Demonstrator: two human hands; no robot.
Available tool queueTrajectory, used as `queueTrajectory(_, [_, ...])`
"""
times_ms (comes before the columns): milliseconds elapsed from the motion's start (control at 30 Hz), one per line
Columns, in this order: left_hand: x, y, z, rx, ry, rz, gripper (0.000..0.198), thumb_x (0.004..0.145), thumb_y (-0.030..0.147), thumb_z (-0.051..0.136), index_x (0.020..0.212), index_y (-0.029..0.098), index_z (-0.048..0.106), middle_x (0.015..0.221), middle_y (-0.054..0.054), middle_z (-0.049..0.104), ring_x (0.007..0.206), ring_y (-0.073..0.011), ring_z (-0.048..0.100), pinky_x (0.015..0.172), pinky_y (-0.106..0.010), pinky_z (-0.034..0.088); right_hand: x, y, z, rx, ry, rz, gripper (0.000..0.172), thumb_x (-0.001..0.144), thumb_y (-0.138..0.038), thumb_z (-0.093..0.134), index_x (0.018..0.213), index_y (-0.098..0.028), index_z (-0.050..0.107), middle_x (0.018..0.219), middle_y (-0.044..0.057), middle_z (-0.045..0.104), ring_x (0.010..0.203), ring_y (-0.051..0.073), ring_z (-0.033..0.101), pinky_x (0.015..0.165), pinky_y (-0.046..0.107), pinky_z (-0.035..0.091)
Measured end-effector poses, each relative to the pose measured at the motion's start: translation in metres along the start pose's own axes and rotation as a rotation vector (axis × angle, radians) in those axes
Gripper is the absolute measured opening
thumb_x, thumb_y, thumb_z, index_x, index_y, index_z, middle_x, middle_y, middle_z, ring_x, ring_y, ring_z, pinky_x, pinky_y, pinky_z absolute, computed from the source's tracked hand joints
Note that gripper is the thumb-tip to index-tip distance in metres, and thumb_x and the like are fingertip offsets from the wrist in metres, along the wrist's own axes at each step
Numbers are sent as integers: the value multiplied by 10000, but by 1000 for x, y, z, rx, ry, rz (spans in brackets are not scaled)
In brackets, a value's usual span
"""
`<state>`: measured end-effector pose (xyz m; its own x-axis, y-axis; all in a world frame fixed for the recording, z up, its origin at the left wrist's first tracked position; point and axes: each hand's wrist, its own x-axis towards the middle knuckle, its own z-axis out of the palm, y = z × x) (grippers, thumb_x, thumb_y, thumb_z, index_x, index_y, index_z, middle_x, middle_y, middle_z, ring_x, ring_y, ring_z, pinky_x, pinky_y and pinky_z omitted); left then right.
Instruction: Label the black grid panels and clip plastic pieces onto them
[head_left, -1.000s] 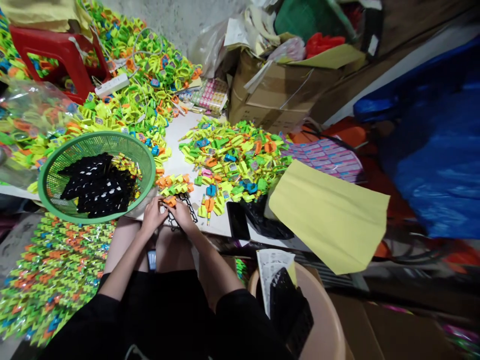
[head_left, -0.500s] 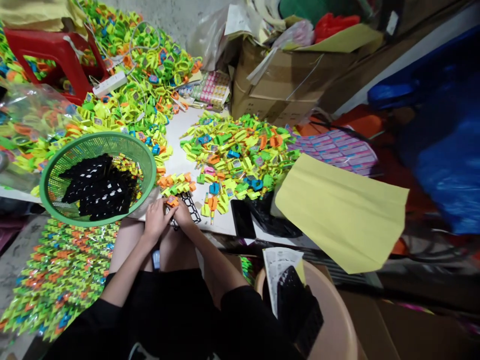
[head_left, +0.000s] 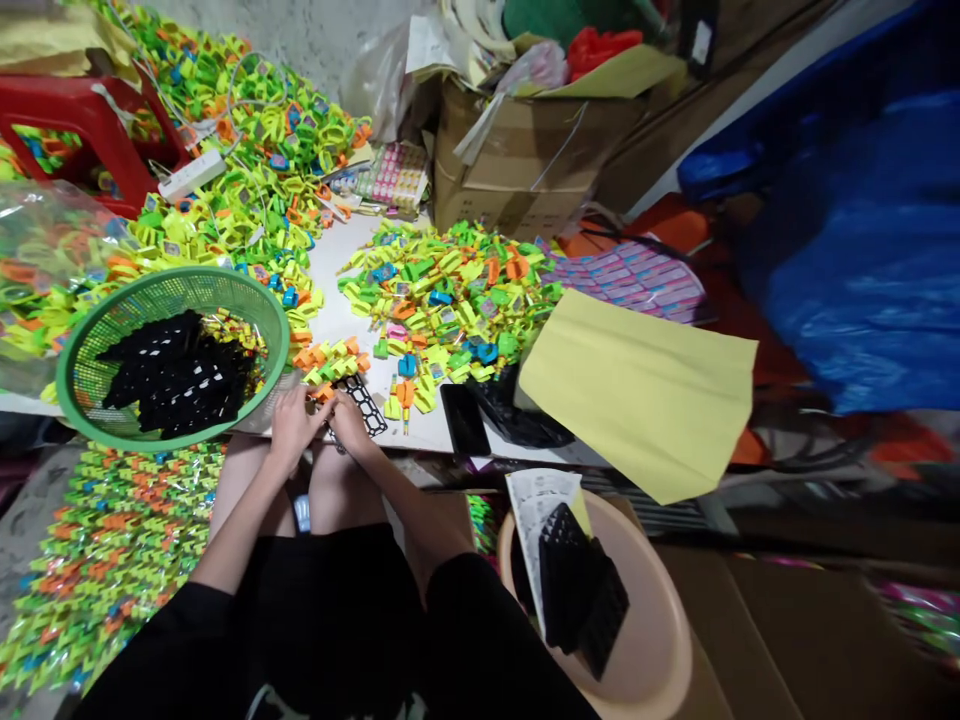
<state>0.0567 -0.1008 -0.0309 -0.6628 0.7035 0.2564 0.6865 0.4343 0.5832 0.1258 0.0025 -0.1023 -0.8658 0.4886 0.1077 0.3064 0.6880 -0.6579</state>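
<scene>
My left hand (head_left: 292, 425) and my right hand (head_left: 349, 424) meet at the table's near edge, fingers closed around a small orange plastic toy watch (head_left: 323, 393). Fingers cover most of it. A black lattice frame (head_left: 366, 402) lies partly under my right hand. Just beyond my fingers sits a tight cluster of orange and yellow toy watches (head_left: 330, 362). To the right spreads a loose heap of yellow, green, orange and blue toy watches (head_left: 450, 290). Left of my hands stands a green plastic basket (head_left: 69, 385) with black lattice pieces (head_left: 180, 375) and small yellow-red bits in it.
A black phone (head_left: 465, 420) and a yellow paper sheet (head_left: 645, 390) lie on the right. Behind stands a cardboard box (head_left: 517, 160). A pinkish tub (head_left: 660, 620) with black pieces is below at right. A red stool (head_left: 90, 110) stands far left among more watches.
The whole view has shifted, so things sit further left in the picture. Both hands stay together on the orange toy watch, which is now more covered by the fingers.
</scene>
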Motion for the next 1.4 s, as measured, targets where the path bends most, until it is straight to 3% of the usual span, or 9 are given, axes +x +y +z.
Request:
queueTrajectory(233, [0, 4, -1, 16, 33, -28, 352, 854, 493, 600, 997, 172, 610, 994, -97, 687, 963, -271, 629, 879, -359, 457, -21, 4, -22, 11, 164, -4, 295, 940, -220, 405, 1136, -162, 619, 1223, 137, 569, 1163, 226, 512, 1034, 343, 398])
queueTrajectory(367, [-4, -5, 9, -46, 40, -44, 462, 795, 511, 668, 1083, 160, 578, 1059, -104, 667, 994, -267, 619, 881, -364, 470, -56, 35, -59, -157, 360, 326, 268, 957, -285, 391, 1048, -147, 602, 1069, 142, 602, 1045, 246, 544, 913, 359, 441])
queueTrajectory(467, [-6, -21, 26, -57, 0, -63, 494, 785, 478, 689, 1143, 159, 569, 1076, -110, 664, 998, -271, 614, 871, -371, 477, -76, 59, -79, -243, 317, 530, 238, 927, -311, 462, 1033, -136, 584, 1033, 123, 605, 910, 220, 581, 770, 301, 455])
queueTrajectory(600, [-3, -41, 49, 1, -54, -27, 270, 866, 347, 607, 1073, 177, 643, 1044, -107, 683, 986, -274, 602, 867, -375, 463, -78, 71, -95, -243, 198, 547, 138, 880, -241, 516, 932, -144, 600, 979, 114, 634, 821, 195, 600, 733, 279, 446])
queueTrajectory(733, [-2, -54, 62, -25, -39, 18, 272, 893, 283, 563, 1129, 182, 655, 1006, -91, 695, 950, -256, 595, 848, -358, 452, -64, 65, -108, -104, 331, 513, 164, 849, -281, 538, 929, -149, 592, 926, 115, 661, 810, 219, 618, 737, 312, 476])
queueTrajectory(833, [-5, -59, 68, -56, -8, 6, 259, 893, 288, 568, 1108, 186, 669, 972, -80, 693, 931, -240, 588, 826, -339, 443, -48, 52, -102, 134, 427, 449, 271, 862, -367, 507, 998, -148, 591, 865, 91, 681, 753, 211, 644, 704, 317, 509])
queueTrajectory(1033, [-8, -64, 74, -55, 3, -14, 228, 892, 298, 574, 1070, 202, 680, 966, -70, 688, 948, -229, 582, 835, -323, 426, -14, 28, -44, 587, 217, 275, 329, 767, -440, 642, 930, -155, 673, 872, 72, 732, 862, 221, 697, 771, 320, 568])
queueTrajectory(1167, [-8, -65, 75, -42, -4, -12, 198, 887, 294, 580, 1026, 201, 686, 968, -72, 688, 961, -233, 587, 843, -327, 426, -5, 25, -26, 648, 128, 325, 329, 758, -479, 657, 845, -166, 709, 768, 71, 742, 886, 250, 712, 813, 364, 576])
queueTrajectory(1400, [-9, -66, 79, -12, 10, -3, 154, 881, 298, 587, 948, 201, 686, 928, -62, 697, 928, -227, 595, 842, -321, 423, -10, 30, -22, 510, 170, 304, 315, 749, -487, 663, 784, -180, 723, 746, 63, 747, 890, 256, 714, 859, 378, 560])
